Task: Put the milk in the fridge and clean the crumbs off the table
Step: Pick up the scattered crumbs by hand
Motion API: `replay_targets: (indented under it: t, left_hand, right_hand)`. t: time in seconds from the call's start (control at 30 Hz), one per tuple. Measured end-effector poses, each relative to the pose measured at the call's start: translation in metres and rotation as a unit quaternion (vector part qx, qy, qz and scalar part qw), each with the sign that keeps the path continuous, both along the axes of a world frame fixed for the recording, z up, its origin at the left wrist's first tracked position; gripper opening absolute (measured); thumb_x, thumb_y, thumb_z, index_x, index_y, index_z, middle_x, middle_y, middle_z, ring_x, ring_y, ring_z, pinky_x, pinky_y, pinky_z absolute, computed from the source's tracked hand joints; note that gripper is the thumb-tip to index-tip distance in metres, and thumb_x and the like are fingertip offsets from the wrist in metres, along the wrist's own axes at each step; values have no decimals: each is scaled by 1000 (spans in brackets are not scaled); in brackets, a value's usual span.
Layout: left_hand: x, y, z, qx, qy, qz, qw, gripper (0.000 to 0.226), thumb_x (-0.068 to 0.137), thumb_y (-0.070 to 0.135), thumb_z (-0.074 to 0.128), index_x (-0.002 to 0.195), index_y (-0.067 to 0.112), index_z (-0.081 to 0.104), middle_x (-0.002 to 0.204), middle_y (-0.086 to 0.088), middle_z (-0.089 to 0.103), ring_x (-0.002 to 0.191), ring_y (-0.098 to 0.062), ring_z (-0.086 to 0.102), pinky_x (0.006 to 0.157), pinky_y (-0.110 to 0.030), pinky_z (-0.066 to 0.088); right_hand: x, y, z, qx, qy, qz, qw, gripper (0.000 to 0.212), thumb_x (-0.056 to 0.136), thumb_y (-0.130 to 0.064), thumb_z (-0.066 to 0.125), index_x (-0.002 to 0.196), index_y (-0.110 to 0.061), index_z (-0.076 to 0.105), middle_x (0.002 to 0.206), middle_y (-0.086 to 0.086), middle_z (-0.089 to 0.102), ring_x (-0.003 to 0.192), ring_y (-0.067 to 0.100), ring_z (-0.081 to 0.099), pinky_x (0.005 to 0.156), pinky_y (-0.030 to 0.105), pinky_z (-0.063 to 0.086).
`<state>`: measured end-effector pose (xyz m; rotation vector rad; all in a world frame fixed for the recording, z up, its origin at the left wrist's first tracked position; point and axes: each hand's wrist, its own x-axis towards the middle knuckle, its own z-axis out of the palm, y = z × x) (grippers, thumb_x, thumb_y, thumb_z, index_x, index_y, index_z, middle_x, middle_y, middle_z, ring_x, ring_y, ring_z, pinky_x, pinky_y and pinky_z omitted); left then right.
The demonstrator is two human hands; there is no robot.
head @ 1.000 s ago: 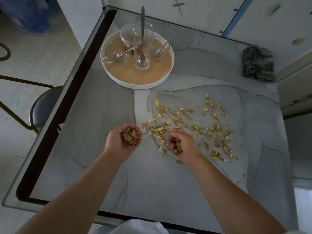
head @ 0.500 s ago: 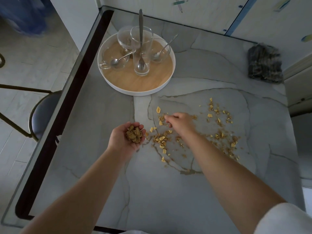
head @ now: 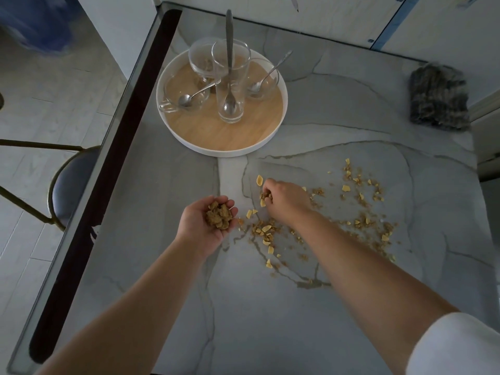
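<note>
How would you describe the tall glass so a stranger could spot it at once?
Find the round white tray with a wooden floor at the far left of the marble table. The tall glass stands near its middle. Unlike the low cups around it, it rises high and holds a long spoon upright.

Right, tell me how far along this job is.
Done: no milk is in view, so that step can't be judged. In hand: the left hand cups gathered crumbs; the right hand pinches more. Left: many loose crumbs lie scattered on the table.
</note>
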<state>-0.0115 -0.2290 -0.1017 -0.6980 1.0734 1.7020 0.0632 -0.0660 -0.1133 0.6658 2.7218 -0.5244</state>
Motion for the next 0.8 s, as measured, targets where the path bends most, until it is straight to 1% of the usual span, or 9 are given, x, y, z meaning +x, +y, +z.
replay_targets:
  t: [0.1, 0.17, 0.23, 0.3, 0.4, 0.47, 0.53, 0.67, 0.8]
  left_hand:
    - [-1, 1, 0, -6, -2, -1, 1000, 29, 92, 19, 39, 74, 6, 58, 66, -9, 65, 65, -22, 60, 66, -31, 45]
    - [0, 3, 1, -5, -2, -6, 1000, 29, 92, 19, 38, 74, 7, 58, 67, -9, 65, 65, -22, 60, 66, -30, 45]
    - [2, 8, 3, 0, 0, -15, 1000, 30, 92, 19, 38, 74, 7, 58, 68, -8, 65, 60, -21, 62, 64, -30, 45]
    - [6, 14, 6, 9, 4, -23, 1000, 30, 92, 20, 38, 73, 8, 58, 69, -8, 64, 59, -21, 62, 63, -30, 46]
    - [15, 24, 10, 24, 11, -38, 999, 30, 93, 21, 38, 73, 9, 57, 69, -7, 64, 61, -20, 61, 64, -30, 46]
    - [23, 31, 13, 26, 16, -50, 998, 30, 93, 21, 38, 73, 9, 57, 69, -7, 64, 62, -21, 61, 65, -31, 46]
    - [34, 37, 15, 26, 22, -60, 998, 30, 93, 20, 38, 73, 9, 57, 70, -7, 63, 64, -21, 60, 66, -31, 45]
    - [62, 50, 19, 35, 20, -66, 997, 29, 93, 19, 38, 74, 8, 57, 68, -7, 62, 62, -21, 59, 65, -30, 45]
    - [95, 65, 22, 42, 28, -69, 996, 28, 92, 20, 38, 74, 10, 56, 67, -6, 62, 57, -19, 61, 60, -25, 47]
  right_hand:
    - [0, -1, 1, -15, 19, -35, 999, 13, 91, -17, 48, 101, -14, 55, 95, 4, 64, 85, 23, 59, 61, 29, 40]
    - [4, -2, 4, -87, 60, -129, 986, 8, 88, -18, 53, 94, -15, 57, 85, 0, 63, 77, 18, 58, 60, 29, 44]
    - [9, -4, 9, -234, 113, -268, 928, 2, 83, -13, 57, 82, -15, 57, 71, -3, 57, 61, 12, 52, 52, 25, 42]
    - [19, -5, 15, -422, 158, -392, 802, 13, 83, -5, 52, 74, -14, 53, 61, 0, 50, 45, 10, 42, 40, 19, 31]
    - [41, -1, 21, -639, 217, -482, 558, 18, 79, 0, 38, 71, -14, 48, 55, 1, 49, 37, 10, 37, 38, 14, 23]
    - [58, 2, 25, -700, 246, -481, 467, 10, 71, -6, 41, 70, -13, 48, 55, 1, 52, 39, 10, 39, 37, 13, 26]
    - [75, 5, 28, -709, 256, -471, 458, 5, 72, -14, 48, 69, -12, 51, 58, 1, 53, 42, 10, 40, 37, 15, 27]
    - [103, 13, 30, -654, 223, -515, 507, 30, 92, -31, 51, 67, -13, 53, 57, 0, 51, 41, 10, 39, 35, 17, 26]
    - [134, 23, 34, -595, 181, -559, 548, 29, 92, -29, 53, 68, -14, 55, 55, -2, 48, 39, 8, 36, 35, 17, 23]
